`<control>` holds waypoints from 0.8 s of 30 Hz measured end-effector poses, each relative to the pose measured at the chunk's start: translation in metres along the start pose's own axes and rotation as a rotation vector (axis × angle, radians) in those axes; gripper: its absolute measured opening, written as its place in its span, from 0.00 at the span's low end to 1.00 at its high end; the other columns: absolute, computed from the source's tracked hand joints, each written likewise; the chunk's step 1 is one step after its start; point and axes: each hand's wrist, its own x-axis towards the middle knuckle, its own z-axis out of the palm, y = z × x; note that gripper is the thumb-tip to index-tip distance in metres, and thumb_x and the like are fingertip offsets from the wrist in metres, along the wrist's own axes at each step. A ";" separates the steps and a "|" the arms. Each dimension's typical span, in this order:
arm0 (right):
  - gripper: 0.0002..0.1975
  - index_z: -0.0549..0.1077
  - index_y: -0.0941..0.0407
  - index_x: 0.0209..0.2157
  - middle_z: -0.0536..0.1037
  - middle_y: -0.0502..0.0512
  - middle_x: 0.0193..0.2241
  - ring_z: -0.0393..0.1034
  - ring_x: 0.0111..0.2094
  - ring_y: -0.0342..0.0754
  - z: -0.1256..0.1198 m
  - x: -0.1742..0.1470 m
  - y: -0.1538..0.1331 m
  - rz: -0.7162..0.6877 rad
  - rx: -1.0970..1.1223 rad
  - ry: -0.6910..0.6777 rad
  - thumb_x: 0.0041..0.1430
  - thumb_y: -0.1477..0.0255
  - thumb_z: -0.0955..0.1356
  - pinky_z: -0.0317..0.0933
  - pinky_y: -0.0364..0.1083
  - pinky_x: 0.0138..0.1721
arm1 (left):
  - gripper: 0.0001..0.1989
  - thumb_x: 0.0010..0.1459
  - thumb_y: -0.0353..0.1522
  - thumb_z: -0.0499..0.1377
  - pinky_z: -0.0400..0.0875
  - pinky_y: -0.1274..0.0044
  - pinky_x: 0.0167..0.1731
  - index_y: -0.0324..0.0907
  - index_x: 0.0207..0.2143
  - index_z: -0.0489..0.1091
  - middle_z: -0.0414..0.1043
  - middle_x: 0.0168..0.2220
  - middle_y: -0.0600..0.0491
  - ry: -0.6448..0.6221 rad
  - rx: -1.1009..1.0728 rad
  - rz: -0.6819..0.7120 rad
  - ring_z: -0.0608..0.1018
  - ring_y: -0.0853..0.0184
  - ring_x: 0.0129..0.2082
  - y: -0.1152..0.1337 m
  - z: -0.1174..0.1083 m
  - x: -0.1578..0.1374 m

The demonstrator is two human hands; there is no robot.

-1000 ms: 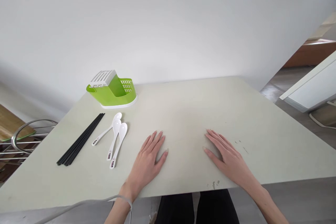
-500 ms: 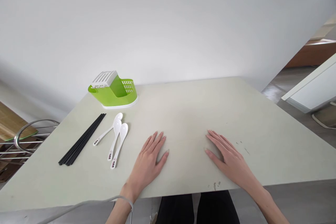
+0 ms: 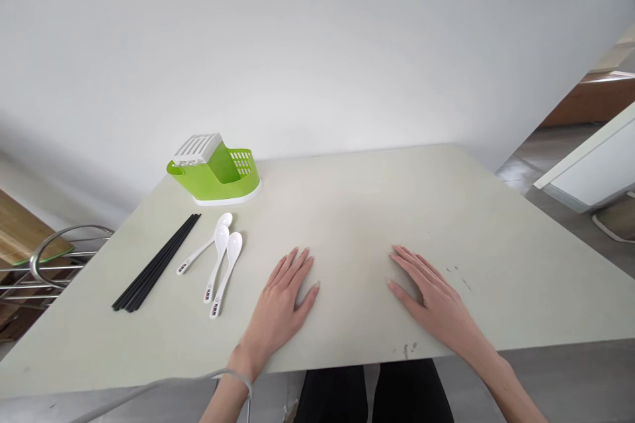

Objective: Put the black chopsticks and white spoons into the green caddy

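Observation:
My left hand (image 3: 284,299) lies flat on the pale table (image 3: 347,211), fingers stretched out, holding nothing. Palm down to the right of it, my right hand (image 3: 430,301) also rests with its fingers extended and thumb apart. Nearest to my left hand are three white spoons: one (image 3: 228,271) lies closest, a second (image 3: 217,264) beside it, and a third (image 3: 204,246) slants across at the far side. Further left lies a bundle of several black chopsticks (image 3: 157,264). Behind them stands a green utensil holder (image 3: 218,175) with a white slotted top and white base.
A white wall (image 3: 347,46) rises behind the table. A metal rack (image 3: 49,264) with a wooden board (image 3: 24,231) stands off the left edge. A grey cable (image 3: 163,383) runs by my left wrist. A white panel (image 3: 590,165) is off to the right.

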 end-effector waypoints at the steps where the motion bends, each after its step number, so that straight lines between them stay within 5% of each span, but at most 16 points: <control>1: 0.30 0.59 0.40 0.72 0.57 0.43 0.74 0.50 0.74 0.61 0.000 0.000 0.000 0.001 0.007 0.004 0.73 0.51 0.62 0.64 0.65 0.67 | 0.30 0.74 0.41 0.53 0.57 0.59 0.73 0.54 0.75 0.51 0.54 0.75 0.55 -0.001 -0.002 0.001 0.55 0.59 0.75 0.000 0.000 0.000; 24: 0.28 0.69 0.37 0.63 0.68 0.49 0.68 0.68 0.65 0.61 -0.025 -0.001 -0.004 0.076 0.430 0.033 0.63 0.50 0.72 0.69 0.62 0.60 | 0.28 0.73 0.43 0.53 0.59 0.58 0.72 0.53 0.72 0.58 0.59 0.73 0.54 0.045 -0.021 0.011 0.59 0.58 0.74 -0.011 0.006 0.003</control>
